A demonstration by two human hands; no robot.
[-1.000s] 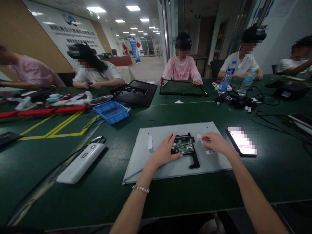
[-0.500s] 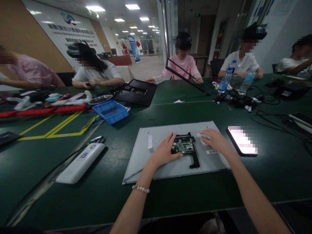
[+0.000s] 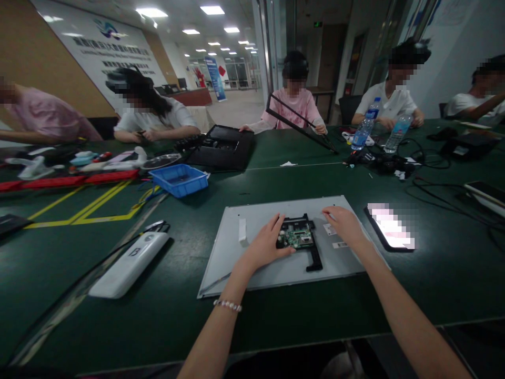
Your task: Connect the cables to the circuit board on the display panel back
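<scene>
A flat silver-grey panel (image 3: 224, 258) lies on the green table in front of me. On its middle sits a green circuit board (image 3: 298, 238) with a black plastic bracket (image 3: 314, 260) around it. My left hand (image 3: 262, 245) spans the board's left side, fingertips at the upper edge and thumb at the lower one. Over the panel's right part is my right hand (image 3: 345, 223), thumb and fingers pinched together; what they hold, if anything, cannot be made out. Just below those fingertips a white label (image 3: 329, 229) shows on the panel. A white strip (image 3: 242, 231) is left of my left hand.
Right of the panel lies a lit phone (image 3: 390, 226). A white power bank (image 3: 130, 266) with a cable is at left, a blue tray (image 3: 179, 181) farther back. Two water bottles (image 3: 366, 123) stand at the back right near tangled cables. Several people sit around the table.
My right hand has moved slightly up off the white label, uncovering it, and its fingers are drawn closer together. My left hand stays on the circuit board.
</scene>
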